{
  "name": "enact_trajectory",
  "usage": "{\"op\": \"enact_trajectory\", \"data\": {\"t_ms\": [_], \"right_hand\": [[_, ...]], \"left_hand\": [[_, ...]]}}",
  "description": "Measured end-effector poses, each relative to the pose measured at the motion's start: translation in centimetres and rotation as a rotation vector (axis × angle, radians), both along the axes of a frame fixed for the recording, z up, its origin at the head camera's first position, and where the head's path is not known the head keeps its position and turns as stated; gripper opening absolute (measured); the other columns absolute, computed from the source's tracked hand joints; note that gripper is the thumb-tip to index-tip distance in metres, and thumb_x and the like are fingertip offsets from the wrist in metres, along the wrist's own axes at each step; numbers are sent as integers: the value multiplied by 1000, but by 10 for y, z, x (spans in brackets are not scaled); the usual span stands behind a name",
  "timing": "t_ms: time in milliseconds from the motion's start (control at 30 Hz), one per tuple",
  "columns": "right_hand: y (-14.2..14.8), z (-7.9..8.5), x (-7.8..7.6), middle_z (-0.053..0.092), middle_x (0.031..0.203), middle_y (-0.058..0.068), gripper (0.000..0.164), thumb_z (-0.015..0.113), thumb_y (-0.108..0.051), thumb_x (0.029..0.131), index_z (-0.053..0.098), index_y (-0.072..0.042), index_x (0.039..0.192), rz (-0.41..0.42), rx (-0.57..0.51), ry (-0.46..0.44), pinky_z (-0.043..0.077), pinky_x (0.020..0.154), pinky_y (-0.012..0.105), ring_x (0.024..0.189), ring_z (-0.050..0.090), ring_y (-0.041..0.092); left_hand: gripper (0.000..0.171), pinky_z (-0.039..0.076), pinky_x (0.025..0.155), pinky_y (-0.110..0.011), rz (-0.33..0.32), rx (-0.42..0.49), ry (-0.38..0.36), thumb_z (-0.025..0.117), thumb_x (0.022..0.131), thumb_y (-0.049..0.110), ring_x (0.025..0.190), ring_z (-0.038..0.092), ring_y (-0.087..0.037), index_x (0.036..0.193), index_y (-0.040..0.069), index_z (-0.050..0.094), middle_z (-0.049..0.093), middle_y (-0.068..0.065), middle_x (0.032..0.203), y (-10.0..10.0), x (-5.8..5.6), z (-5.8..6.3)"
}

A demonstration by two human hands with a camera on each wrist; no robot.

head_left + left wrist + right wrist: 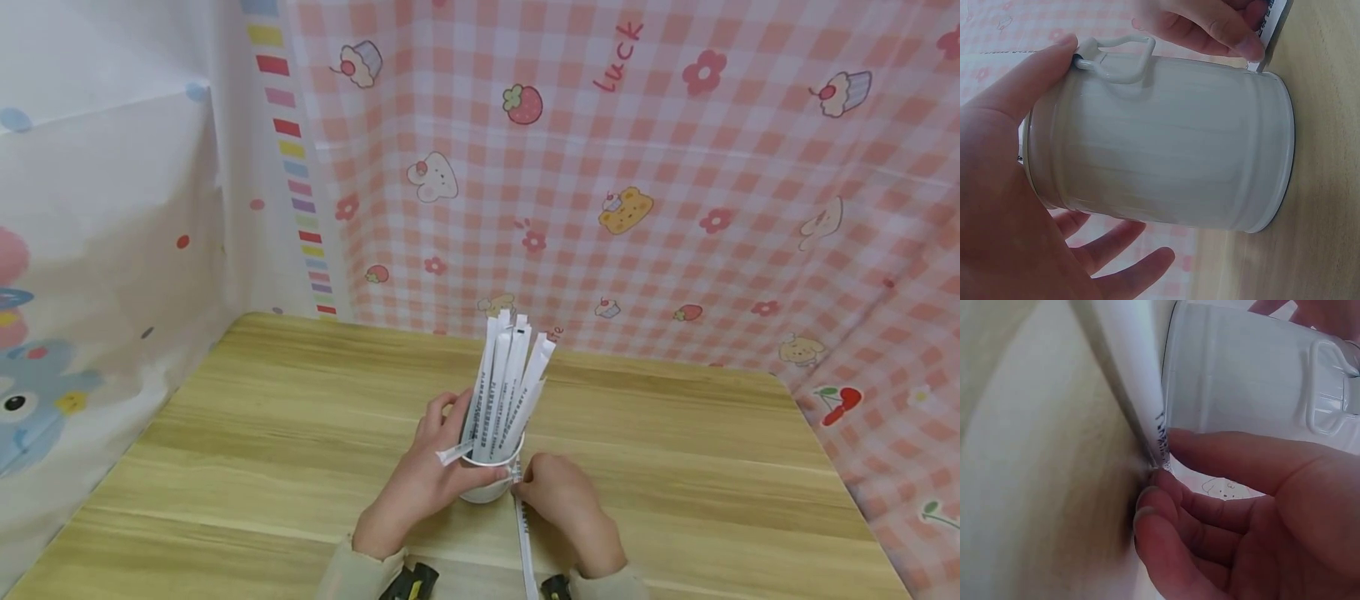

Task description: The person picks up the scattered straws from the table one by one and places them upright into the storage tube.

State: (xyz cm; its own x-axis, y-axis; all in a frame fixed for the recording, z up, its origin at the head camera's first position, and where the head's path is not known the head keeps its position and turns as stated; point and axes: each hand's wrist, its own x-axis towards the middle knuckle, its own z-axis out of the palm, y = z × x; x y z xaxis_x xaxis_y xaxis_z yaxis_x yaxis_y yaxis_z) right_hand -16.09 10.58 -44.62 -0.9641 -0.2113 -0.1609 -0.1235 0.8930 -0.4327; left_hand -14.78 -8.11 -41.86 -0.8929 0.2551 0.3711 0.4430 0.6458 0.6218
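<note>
A white metal bucket (1166,144) with a small loop handle (1125,69) on its side stands on the table. Several paper-wrapped straws (504,400) with printed text poke up out of it, one leaning out over the rim at the left. My left hand (423,479) grips the bucket near its top, thumb by the handle and fingers round the other side. Low beside the bucket, my right hand (564,500) pinches another wrapped straw (1135,369) between thumb and fingertips. That straw runs along close to the tabletop, toward the front edge.
The wood-grain table (300,417) reaches back to a pink checked cloth (465,233) with cartoon prints. At the left hangs a white printed cloth (112,208). Dark wrist straps (411,582) sit at the cuffs.
</note>
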Motion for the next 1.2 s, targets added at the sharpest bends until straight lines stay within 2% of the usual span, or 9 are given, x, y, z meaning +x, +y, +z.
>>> {"op": "enact_trajectory", "data": {"t_ms": [400,567,733,900,1000,1200], "right_hand": [[0,1,2,48,54,-3,17,63,-20,68,55,-15,54,5,31,59,34,46,30,49,42,16],[0,1,2,47,46,-1,19,59,-18,68,51,-14,51,-26,-18,2,34,40,29,40,43,15],[5,1,2,47,42,-1,17,57,-18,71,52,-12,56,-47,-95,-51,36,39,29,35,45,14],[15,6,-4,47,42,-1,19,53,-20,76,51,-11,59,-111,-147,-43,36,39,28,35,44,13],[21,12,-8,48,46,-1,19,51,-21,79,52,-10,63,-159,-172,14,37,40,28,38,45,14],[31,34,-9,48,57,-2,15,52,-24,81,54,-13,71,-207,-137,230,34,47,28,51,43,14]], "left_hand": [[101,41,79,-41,0,-3,-15,75,63,48,105,39,-29,142,17,21,31,-15,127,1,0,1],[101,41,80,-41,14,-20,-22,75,63,50,106,38,-30,142,17,21,30,-15,127,1,-1,0],[102,40,81,-41,21,-29,-38,74,63,51,107,38,-29,142,18,20,29,-14,128,1,-2,-1],[101,41,81,-41,26,-31,-44,75,62,51,107,38,-29,141,17,23,29,-15,128,1,-1,-1],[101,41,81,-41,28,-28,-48,75,61,50,107,38,-29,141,17,23,29,-16,128,1,-1,0],[101,41,80,-42,27,-26,-59,75,62,51,106,39,-29,141,17,23,29,-16,128,1,-2,0]]}}
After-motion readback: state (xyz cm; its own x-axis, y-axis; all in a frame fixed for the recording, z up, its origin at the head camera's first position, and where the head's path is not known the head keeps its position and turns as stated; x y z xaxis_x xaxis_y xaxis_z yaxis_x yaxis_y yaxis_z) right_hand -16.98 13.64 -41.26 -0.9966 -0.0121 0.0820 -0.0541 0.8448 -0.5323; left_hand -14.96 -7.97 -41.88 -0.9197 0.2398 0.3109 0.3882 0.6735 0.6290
